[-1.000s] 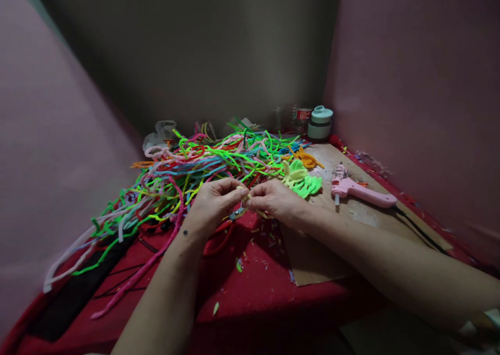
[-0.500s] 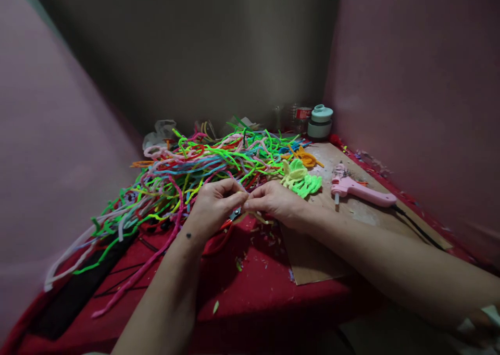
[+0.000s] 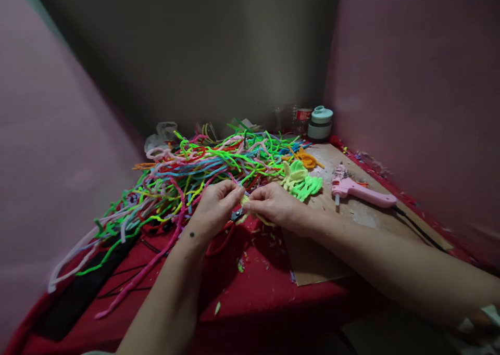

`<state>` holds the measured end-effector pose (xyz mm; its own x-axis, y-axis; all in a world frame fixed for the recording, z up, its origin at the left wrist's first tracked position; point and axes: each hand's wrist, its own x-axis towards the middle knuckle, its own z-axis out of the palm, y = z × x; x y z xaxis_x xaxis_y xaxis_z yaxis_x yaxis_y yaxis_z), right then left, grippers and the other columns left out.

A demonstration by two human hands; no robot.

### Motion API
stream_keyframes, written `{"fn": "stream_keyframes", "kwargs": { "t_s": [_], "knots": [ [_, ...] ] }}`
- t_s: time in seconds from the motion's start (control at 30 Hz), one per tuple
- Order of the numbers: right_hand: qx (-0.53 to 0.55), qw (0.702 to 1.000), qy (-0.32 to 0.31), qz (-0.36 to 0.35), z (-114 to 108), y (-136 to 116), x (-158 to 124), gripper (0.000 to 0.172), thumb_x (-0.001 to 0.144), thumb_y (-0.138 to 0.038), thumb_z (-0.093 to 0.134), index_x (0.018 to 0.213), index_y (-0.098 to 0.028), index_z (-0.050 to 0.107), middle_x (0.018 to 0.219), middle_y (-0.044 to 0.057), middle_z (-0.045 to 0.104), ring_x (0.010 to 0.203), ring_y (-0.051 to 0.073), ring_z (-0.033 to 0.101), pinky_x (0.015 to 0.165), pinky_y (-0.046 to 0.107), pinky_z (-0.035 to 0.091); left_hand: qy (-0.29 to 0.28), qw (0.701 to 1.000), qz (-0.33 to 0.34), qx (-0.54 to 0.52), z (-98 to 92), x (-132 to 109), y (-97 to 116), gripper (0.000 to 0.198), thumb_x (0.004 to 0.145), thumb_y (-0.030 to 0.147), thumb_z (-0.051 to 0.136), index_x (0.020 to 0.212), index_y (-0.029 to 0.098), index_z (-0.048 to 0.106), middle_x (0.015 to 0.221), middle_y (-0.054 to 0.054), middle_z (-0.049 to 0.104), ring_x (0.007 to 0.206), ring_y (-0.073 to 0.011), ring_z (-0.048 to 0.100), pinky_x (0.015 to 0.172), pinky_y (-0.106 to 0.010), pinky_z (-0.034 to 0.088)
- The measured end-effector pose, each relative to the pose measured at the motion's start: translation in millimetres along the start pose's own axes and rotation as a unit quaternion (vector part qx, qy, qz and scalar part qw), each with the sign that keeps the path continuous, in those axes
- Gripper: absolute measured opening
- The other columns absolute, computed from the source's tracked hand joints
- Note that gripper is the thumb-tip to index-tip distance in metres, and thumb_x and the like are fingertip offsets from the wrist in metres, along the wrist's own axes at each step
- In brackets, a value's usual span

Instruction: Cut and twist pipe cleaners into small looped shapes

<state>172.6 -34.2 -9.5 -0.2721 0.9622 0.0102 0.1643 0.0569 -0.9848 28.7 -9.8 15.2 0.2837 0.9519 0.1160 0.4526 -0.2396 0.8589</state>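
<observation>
Between my two hands is a pale yellow pipe cleaner (image 3: 245, 200), pinched at its upper end by my left hand (image 3: 219, 203). My right hand (image 3: 272, 205) grips it a little lower, thumb against fingers. Part of the fuzzy stem trails out beneath the right hand. Red-handled scissors (image 3: 223, 242) lie on the cloth under my hands, their pivot showing in the gap and their blades mostly hidden. Just past my right hand, yellow and green pipe-cleaner leaf shapes (image 3: 300, 179) rest on the board.
A large tangle of coloured pipe cleaners (image 3: 219, 160) spreads across the red cloth (image 3: 250, 292). On the wooden board (image 3: 320, 261) at right lies a pink glue gun (image 3: 361, 189) with a black cord. A lidded cup (image 3: 320, 123) and a plastic bottle (image 3: 302, 116) stand at the back.
My hands have drawn slightly apart, and more of the pale yellow pipe cleaner shows between the fingertips. The scissors' pivot is a little more exposed.
</observation>
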Motion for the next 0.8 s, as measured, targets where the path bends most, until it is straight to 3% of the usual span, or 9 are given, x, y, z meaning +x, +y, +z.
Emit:
{"fn": "stream_keyframes", "kwargs": {
  "t_s": [0.13,0.27,0.37,0.5,0.67,0.8],
  "knots": [
    [-0.02,0.999,0.022,-0.017,1.3,0.0,-0.4,0.026,0.073,-0.022,0.053,0.049,-0.016,0.043,0.039,-0.008,0.034,0.037,0.003,0.027,0.042,0.023,0.016,0.051,0.997,0.026,0.044,1.2,0.0,0.9,0.022,0.07,0.034,0.059,0.06,0.015,0.057,0.051,0.005,0.045,0.049,-0.007,0.036,0.046,-0.02,0.028],
    [0.007,1.0,0.027,-0.014,1.4,1.2,-0.6,0.028,0.075,-0.023,0.051,0.05,-0.017,0.041,0.038,-0.008,0.034,0.036,0.003,0.025,0.041,0.023,0.015,-0.027,0.996,-0.03,-0.085,-1.7,-1.3,2.1,0.025,0.072,0.039,0.058,0.065,0.015,0.057,0.051,0.005,0.045,0.045,-0.0059,0.035,0.044,-0.02,0.026],
    [0.036,0.999,0.0,-0.007,-0.5,0.2,-1.0,0.028,0.076,-0.024,0.051,0.05,-0.017,0.043,0.038,-0.007,0.036,0.036,0.004,0.028,0.041,0.022,0.018,-0.058,0.991,-0.038,-0.11,-2.7,-2.4,3.3,0.025,0.07,0.037,0.062,0.061,0.014,0.055,0.05,0.005,0.045,0.044,-0.0051,0.034,0.043,-0.019,0.025],
    [0.052,0.997,-0.049,0.001,-3.9,-1.6,-0.8,0.027,0.074,-0.024,0.054,0.049,-0.016,0.048,0.04,-0.005,0.043,0.037,0.006,0.034,0.041,0.022,0.025,-0.013,0.998,-0.021,-0.064,0.0,-2.2,3.9,0.024,0.067,0.033,0.063,0.055,0.014,0.054,0.046,0.005,0.044,0.043,-0.0049,0.032,0.042,-0.019,0.024],
    [0.066,0.998,-0.018,0.009,-3.8,0.8,1.3,0.027,0.07,-0.022,0.058,0.047,-0.016,0.047,0.036,-0.006,0.039,0.034,0.005,0.029,0.038,0.023,0.019,0.048,0.999,0.011,-0.021,4.1,-0.5,1.1,0.026,0.064,0.034,0.065,0.052,0.014,0.055,0.047,0.005,0.044,0.046,-0.0056,0.035,0.044,-0.019,0.026],
    [0.11,0.994,0.002,0.007,-4.2,3.4,3.6,0.027,0.07,-0.024,0.059,0.047,-0.017,0.046,0.038,-0.006,0.04,0.035,0.005,0.03,0.038,0.023,0.02,-0.008,0.99,-0.06,-0.126,1.4,0.2,-1.5,0.034,0.07,0.047,0.06,0.061,0.014,0.056,0.05,0.004,0.047,0.041,-0.0048,0.035,0.04,-0.019,0.024]
  ]
}}
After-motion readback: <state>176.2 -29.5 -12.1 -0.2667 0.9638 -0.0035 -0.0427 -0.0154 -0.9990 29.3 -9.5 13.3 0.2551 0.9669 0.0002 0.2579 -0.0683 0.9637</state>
